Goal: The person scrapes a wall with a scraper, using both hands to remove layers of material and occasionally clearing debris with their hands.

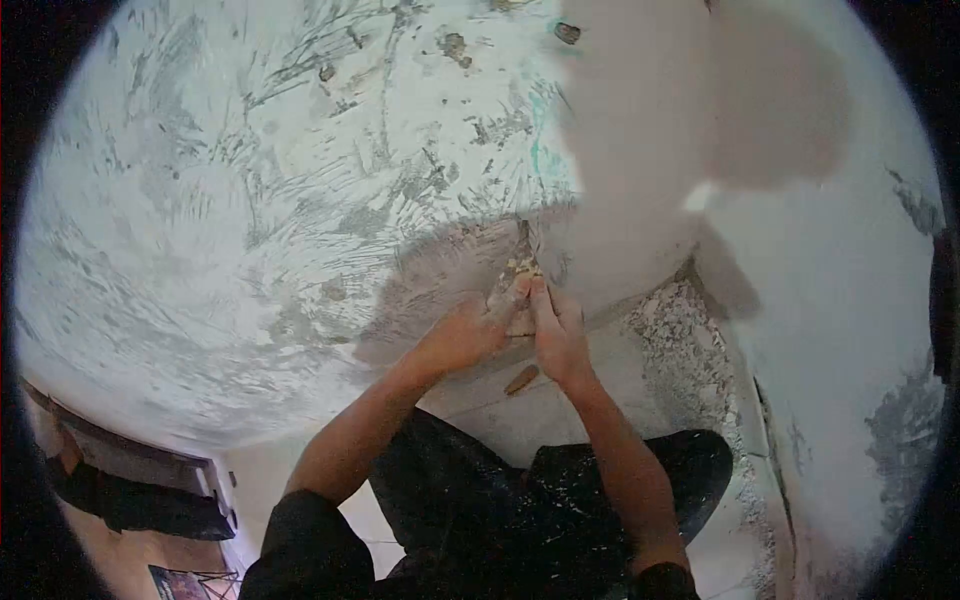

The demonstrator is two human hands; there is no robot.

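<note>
Both hands meet low at the scored wall (pixel 300 180), near its bottom edge. My left hand (pixel 480 325) and my right hand (pixel 558 332) have their fingers bent together around a small, pale, crumbly thing (pixel 525 268), with the thumbs side by side. What exactly it is cannot be made out. Just above the fingertips, a dark narrow gap (pixel 524 235) shows in the damp, darker patch of wall (pixel 430 280). A brown oblong piece (pixel 522 380) lies on the floor below my hands.
Grey rubble (pixel 685 345) lies along the floor in the corner at the right. Smooth plaster (pixel 640 120) covers the wall at upper right, beside another wall (pixel 830 330). My dark-clothed legs (pixel 560 500) are below. Another person's dark-clothed leg (pixel 150 505) shows at far left.
</note>
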